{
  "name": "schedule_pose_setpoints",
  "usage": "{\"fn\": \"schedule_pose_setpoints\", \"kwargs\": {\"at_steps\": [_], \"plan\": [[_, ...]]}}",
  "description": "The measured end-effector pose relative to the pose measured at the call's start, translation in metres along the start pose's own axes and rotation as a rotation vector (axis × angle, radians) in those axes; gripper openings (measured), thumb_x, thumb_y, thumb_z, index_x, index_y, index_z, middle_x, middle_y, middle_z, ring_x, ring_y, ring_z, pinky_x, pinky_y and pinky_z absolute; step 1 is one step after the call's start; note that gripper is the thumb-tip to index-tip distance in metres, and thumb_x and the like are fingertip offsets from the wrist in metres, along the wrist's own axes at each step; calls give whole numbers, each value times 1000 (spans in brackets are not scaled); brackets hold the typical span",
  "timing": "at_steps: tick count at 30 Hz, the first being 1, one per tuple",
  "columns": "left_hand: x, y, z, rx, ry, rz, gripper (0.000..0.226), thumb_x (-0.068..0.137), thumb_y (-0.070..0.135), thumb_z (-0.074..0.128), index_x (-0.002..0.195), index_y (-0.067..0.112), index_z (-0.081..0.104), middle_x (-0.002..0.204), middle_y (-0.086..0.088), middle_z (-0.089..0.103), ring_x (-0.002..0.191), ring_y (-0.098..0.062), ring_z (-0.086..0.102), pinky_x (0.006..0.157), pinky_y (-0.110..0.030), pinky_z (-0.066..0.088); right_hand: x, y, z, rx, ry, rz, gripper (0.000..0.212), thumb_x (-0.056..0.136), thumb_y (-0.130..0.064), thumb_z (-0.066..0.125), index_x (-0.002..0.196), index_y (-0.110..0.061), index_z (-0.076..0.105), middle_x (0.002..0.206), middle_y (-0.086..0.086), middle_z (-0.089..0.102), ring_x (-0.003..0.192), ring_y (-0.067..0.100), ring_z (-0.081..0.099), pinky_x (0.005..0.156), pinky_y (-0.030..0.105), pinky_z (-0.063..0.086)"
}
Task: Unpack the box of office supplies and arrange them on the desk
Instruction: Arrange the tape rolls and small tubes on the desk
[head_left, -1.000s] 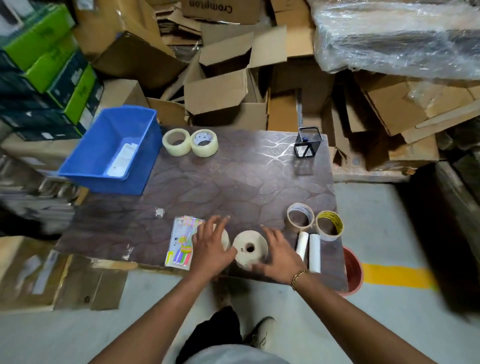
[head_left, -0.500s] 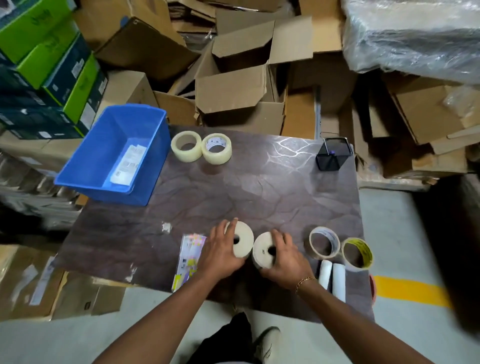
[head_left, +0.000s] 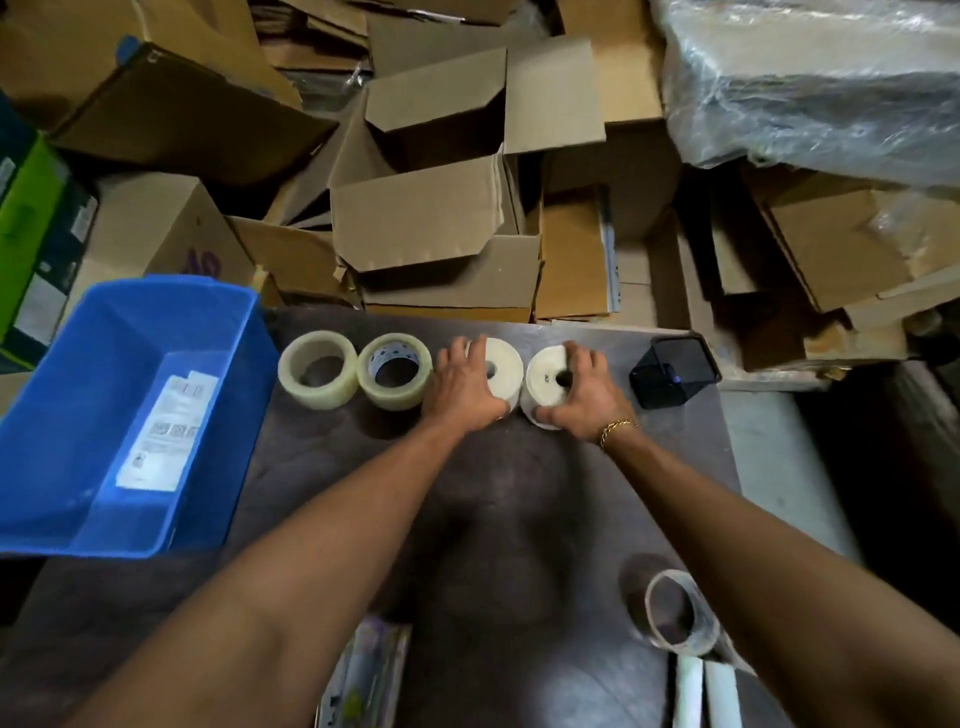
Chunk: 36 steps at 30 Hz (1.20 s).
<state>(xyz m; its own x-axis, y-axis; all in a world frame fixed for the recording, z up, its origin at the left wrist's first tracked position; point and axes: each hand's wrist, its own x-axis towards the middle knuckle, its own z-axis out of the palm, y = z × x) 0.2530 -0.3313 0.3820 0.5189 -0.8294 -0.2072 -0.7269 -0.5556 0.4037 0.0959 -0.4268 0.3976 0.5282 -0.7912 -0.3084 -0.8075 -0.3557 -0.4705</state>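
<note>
Two thick white paper rolls stand at the far edge of the dark desk (head_left: 519, 519). My left hand (head_left: 462, 387) grips the left white roll (head_left: 501, 369). My right hand (head_left: 584, 395) grips the right white roll (head_left: 548, 382). Both rolls rest on the desk, in line with two clear tape rolls, one (head_left: 318, 370) beside the other (head_left: 396, 371), to their left. A black mesh pen holder (head_left: 675, 370) stands to the right. Near me lie another tape roll (head_left: 680, 610), two white tubes (head_left: 704, 693) and a packet of pens (head_left: 363, 675).
A blue plastic bin (head_left: 119, 415) with a paper slip inside sits on the desk's left side. Open cardboard boxes (head_left: 441, 208) pile up behind the desk. A plastic-wrapped bundle (head_left: 810, 88) lies at the back right. Green boxes (head_left: 31, 228) stack at the left.
Both hands carried the two white rolls from the desk's near edge to its far edge, beside the clear tape rolls. The camera leaned forward with them.
</note>
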Motion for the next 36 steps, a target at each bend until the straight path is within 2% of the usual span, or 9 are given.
{"fn": "schedule_pose_setpoints", "kwargs": {"at_steps": [8, 12, 16, 20, 22, 25, 28, 31, 36], "plan": [[36, -1, 6, 44, -73, -18, 106, 65, 39, 80, 150, 23, 19, 149, -9, 28, 133, -33, 32, 104, -45, 40, 39, 0, 6, -12, -26, 56, 108, 62, -43, 86, 147, -25, 21, 143, 9, 33, 127, 34, 46, 100, 46, 45], [27, -2, 6, 57, -81, 0, 115, 67, 49, 79, 153, 27, 6, 159, -9, 10, 145, -33, 13, 114, -49, 25, 31, 1, 3, 8, -52, 77, 122, 59, -52, 86, 153, -26, 13, 155, 9, 23, 138, 34, 34, 108, 49, 39], [-13, -8, -3, 14, 117, 65, 82, 77, 51, 68, 146, 28, 30, 152, -3, 24, 139, -27, 24, 109, -44, 30, -6, 7, -4, -37, 77, 11, 104, 70, -53, 78, 151, -25, 20, 156, 7, 24, 141, 30, 30, 110, 47, 37], [-74, -28, -6, -104, 209, 82, 50, 83, 41, 65, 129, 25, 52, 127, 2, 46, 122, -20, 43, 101, -38, 40, -66, 10, 12, 82, 150, -39, 69, 84, -42, 68, 143, -25, 36, 141, 5, 42, 128, 24, 44, 104, 43, 44], [-112, -43, -3, -189, 146, 22, 39, 85, 38, 65, 121, 24, 58, 123, 1, 50, 121, -20, 45, 101, -40, 41, -99, 12, 31, 246, 56, -43, 53, 85, -34, 70, 132, -24, 48, 126, 4, 56, 109, 20, 58, 94, 39, 51], [-175, -71, 8, -283, 92, -77, 28, 84, 31, 68, 111, 20, 64, 117, -4, 56, 117, -24, 50, 100, -40, 43, -152, 12, 72, 426, -197, -49, 31, 86, -19, 72, 113, -19, 58, 105, 3, 63, 90, 16, 60, 85, 32, 52], [-236, -97, 20, -387, 37, -219, 20, 83, 21, 71, 102, 18, 69, 107, -2, 57, 106, -24, 58, 95, -34, 46, -199, 7, 116, 504, -428, -35, 24, 85, -14, 72, 104, -22, 58, 100, 2, 64, 82, 10, 59, 67, 18, 48], [-286, -117, 30, -433, 1, -338, 15, 79, 15, 72, 94, 18, 72, 98, 1, 55, 100, -22, 61, 89, -27, 45, -241, -3, 151, 577, -576, 48, 22, 86, -14, 71, 104, -18, 59, 83, -2, 63, 68, 7, 56, 52, 16, 44], [-333, -138, 48, -506, -85, -469, 15, 77, 9, 73, 79, 24, 72, 98, -8, 64, 93, -20, 62, 84, -24, 45, -293, -20, 181, 696, -689, 169, 21, 86, -7, 67, 106, -13, 61, 87, 2, 63, 71, 12, 55, 55, 23, 38]]}}
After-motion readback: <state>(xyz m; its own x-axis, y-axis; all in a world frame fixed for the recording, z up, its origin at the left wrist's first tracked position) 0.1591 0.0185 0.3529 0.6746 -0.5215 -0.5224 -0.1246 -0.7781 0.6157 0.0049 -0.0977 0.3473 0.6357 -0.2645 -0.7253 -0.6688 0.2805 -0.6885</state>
